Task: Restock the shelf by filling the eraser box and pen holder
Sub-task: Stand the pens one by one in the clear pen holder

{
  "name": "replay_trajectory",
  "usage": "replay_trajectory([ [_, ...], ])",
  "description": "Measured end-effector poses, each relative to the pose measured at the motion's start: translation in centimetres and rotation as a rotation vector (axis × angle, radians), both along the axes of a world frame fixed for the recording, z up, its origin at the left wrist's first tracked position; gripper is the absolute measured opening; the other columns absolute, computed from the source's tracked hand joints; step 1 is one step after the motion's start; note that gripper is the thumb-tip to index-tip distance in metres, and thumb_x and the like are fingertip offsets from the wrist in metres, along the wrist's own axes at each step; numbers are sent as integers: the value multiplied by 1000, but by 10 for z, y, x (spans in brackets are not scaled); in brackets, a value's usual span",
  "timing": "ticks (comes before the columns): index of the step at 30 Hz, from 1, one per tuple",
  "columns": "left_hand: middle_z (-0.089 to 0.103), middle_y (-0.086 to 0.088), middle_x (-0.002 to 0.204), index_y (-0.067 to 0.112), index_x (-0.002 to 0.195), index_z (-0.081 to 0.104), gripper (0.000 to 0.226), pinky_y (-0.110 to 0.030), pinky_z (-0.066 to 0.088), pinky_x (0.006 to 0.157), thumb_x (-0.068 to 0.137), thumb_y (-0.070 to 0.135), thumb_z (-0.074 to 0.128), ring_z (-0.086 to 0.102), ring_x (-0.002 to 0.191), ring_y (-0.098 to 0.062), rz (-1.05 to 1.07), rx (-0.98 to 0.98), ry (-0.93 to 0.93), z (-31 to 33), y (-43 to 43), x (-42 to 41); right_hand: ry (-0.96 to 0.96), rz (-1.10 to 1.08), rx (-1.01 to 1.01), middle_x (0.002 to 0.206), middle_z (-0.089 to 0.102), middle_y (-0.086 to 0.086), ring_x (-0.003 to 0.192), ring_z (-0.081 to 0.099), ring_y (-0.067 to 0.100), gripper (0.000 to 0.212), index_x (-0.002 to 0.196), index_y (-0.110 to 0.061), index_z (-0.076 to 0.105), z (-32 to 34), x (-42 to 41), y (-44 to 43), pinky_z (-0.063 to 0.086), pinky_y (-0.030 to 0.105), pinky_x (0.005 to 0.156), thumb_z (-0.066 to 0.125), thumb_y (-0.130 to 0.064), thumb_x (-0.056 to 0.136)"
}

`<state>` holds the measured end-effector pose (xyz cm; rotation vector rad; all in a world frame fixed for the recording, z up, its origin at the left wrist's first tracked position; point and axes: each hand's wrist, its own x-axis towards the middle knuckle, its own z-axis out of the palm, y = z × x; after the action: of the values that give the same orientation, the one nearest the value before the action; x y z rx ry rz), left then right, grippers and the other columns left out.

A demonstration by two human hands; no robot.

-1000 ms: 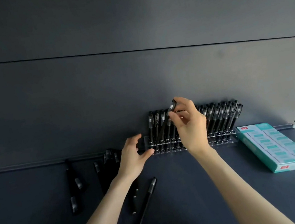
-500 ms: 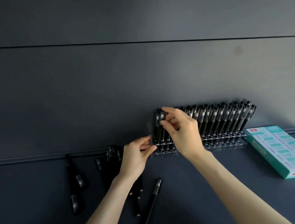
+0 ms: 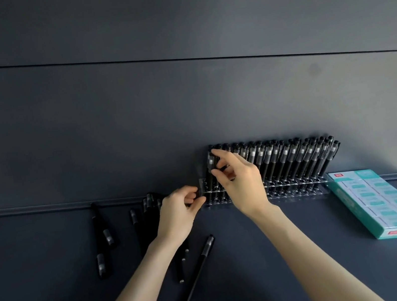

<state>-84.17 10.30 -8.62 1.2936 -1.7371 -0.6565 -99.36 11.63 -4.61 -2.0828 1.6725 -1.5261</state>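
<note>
Fingers of my right hand (image 3: 242,185) are pinching a pen (image 3: 211,166) at the left end of the pen holder (image 3: 301,189), hiding the slots behind. My left hand (image 3: 179,214) is gripping that clear end. Some loose pens (image 3: 196,269) are blurring into the dark shelf (image 3: 267,283), others lying under my wrist. At right the eraser box (image 3: 382,201) is lying near the edge, bare shelf spreading near me

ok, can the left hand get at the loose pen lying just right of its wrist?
Probably yes. The left hand pinches the left end of the pen holder, so it must let go first; the loose pen lies uncovered on the shelf beside that forearm.
</note>
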Motion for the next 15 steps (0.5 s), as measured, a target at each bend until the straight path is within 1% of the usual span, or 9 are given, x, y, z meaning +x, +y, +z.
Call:
replay_trajectory([
  [3, 69, -2, 94, 10, 104, 69, 21, -31, 52, 82, 84, 17, 70, 64, 86, -13, 80, -42, -12, 0, 13, 10, -81, 18, 5, 89, 58, -7, 66, 55, 7, 34, 121, -18, 58, 1, 4, 10, 51, 26, 67, 63, -12, 88],
  [5, 69, -2, 94, 10, 100, 70, 17, -35, 51, 82, 84, 15, 69, 63, 88, -15, 147, -77, -29, 0, 24, 21, -148, 53, 12, 86, 59, -6, 68, 54, 7, 26, 114, -15, 60, -1, 12, 19, 48, 19, 65, 62, -11, 89],
  [7, 68, -3, 99, 10, 100, 70, 18, -40, 49, 85, 84, 17, 70, 62, 94, -21, 243, -103, -79, -2, 36, 33, -190, 86, 43, 83, 62, -4, 70, 54, 5, 17, 106, -12, 63, -7, 24, 30, 46, 14, 65, 62, -11, 88],
  [9, 63, -5, 111, 13, 108, 68, 26, -42, 43, 89, 85, 25, 68, 56, 104, -28, 360, -59, -192, -5, 49, 44, -164, 115, 125, 83, 65, -2, 71, 57, 4, 11, 100, -13, 66, -18, 37, 37, 48, 18, 68, 63, -14, 89],
  [11, 53, -6, 124, 14, 120, 61, 41, -42, 34, 95, 86, 36, 65, 47, 116, -30, 442, 44, -279, -9, 58, 52, -99, 133, 255, 89, 66, -1, 77, 60, 6, 13, 100, -14, 66, -30, 50, 40, 52, 26, 75, 62, -20, 89],
  [13, 47, -10, 133, 11, 131, 51, 55, -42, 32, 99, 87, 43, 61, 41, 123, -31, 471, 122, -312, -12, 65, 57, -28, 115, 404, 102, 65, 2, 92, 61, 15, 26, 111, -14, 62, -41, 62, 39, 51, 34, 84, 60, -29, 90],
  [15, 45, -14, 136, 6, 137, 43, 64, -40, 32, 100, 89, 46, 58, 39, 125, -33, 475, 155, -343, -16, 68, 58, 49, 72, 534, 118, 59, 5, 111, 53, 22, 43, 126, -13, 52, -50, 72, 39, 46, 35, 92, 55, -39, 91],
])
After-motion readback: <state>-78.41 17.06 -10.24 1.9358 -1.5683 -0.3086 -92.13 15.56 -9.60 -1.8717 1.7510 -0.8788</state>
